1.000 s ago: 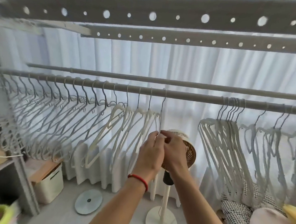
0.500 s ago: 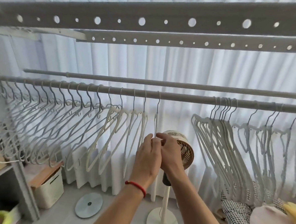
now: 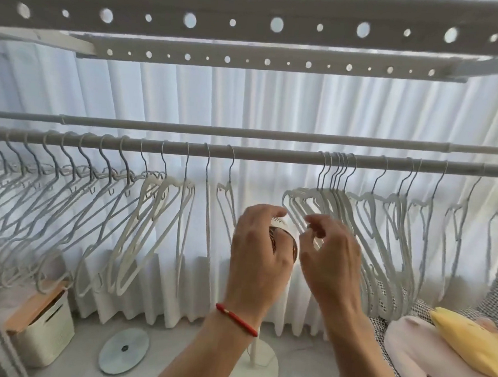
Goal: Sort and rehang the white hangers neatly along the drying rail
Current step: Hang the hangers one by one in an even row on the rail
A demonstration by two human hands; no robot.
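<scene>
While hands (image 3: 294, 243) hover apart, hangers (image 3: 314, 204) hang just beyond

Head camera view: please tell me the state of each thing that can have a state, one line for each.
Spread hangers: hooked on the rail, spaced apart, tilted.
Bunched hangers: hooked on the rail, hooks packed together.
Rail: bare between the two groups.
Left hand: open, holds nothing.
Right hand: fingers curled at the bunched hangers; grip unclear.
Fan: upright behind the hands; running or not, cannot tell.

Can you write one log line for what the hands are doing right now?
left hand: open, empty | right hand: reaching bunched hangers | rail: gap in middle
</scene>
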